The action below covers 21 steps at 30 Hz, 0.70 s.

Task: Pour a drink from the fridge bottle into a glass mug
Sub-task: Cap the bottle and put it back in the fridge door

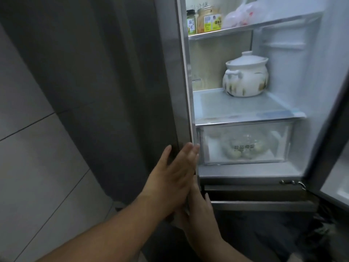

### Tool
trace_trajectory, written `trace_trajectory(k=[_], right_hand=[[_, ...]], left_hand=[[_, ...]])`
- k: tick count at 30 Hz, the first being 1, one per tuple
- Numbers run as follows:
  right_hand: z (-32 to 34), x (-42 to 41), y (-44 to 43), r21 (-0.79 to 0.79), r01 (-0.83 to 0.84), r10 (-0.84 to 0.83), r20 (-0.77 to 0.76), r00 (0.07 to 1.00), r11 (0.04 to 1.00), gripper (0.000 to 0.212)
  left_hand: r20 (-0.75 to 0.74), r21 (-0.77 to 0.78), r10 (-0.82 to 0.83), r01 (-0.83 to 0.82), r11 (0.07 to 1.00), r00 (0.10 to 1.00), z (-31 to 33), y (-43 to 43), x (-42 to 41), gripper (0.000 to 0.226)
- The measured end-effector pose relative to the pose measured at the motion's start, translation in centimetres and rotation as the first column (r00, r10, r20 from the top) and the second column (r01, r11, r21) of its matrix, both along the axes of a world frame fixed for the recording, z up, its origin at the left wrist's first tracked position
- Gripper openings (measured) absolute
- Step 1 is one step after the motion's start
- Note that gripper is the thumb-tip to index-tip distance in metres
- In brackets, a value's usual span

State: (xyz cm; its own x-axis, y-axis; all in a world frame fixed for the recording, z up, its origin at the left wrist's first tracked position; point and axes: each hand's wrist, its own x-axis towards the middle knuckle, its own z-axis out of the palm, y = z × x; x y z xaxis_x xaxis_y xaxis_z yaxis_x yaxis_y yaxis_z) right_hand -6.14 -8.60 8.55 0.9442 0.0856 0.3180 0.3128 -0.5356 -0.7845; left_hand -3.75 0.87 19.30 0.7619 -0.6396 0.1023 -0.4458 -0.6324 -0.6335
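No bottle or glass mug shows in this view. I face a grey fridge with its left door [132,91] closed and its right door [328,129] swung open. My left hand [175,173] lies flat with straight fingers against the inner edge of the left door, fingertips near the crisper drawer. My right hand [200,214] sits just below and partly under it at the same door edge, thumb pointing up. Its fingers are hidden behind my left hand.
Inside, a white lidded ceramic pot [245,76] stands on the middle shelf [226,108]. Jars [207,19] and a plastic bag [243,14] sit on the upper shelf. A clear crisper drawer [243,144] holds pale round items. A lower freezer drawer [255,195] is below. Tiled wall at left.
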Motion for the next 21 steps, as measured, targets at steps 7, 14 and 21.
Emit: trace_trajectory(k=[7,14,21], right_hand=[[-1.4,3.8,-0.7,0.034,0.085,-0.086,0.012,0.996,0.996,0.062],[-0.8,6.8,-2.6,-0.058,0.139,-0.14,-0.02,0.99,0.989,0.062],[-0.3,9.8,-3.9,-0.213,0.178,-0.172,0.044,0.984,0.961,0.065]], left_hand=[[0.185,-0.149,-0.021,0.049,0.988,0.982,-1.7,-1.1,3.8,0.064],[0.225,-0.041,-0.019,0.028,0.999,0.974,-1.3,-3.0,6.6,0.062],[0.203,-0.097,0.048,-0.029,0.995,0.978,-1.3,-4.7,9.2,0.063]])
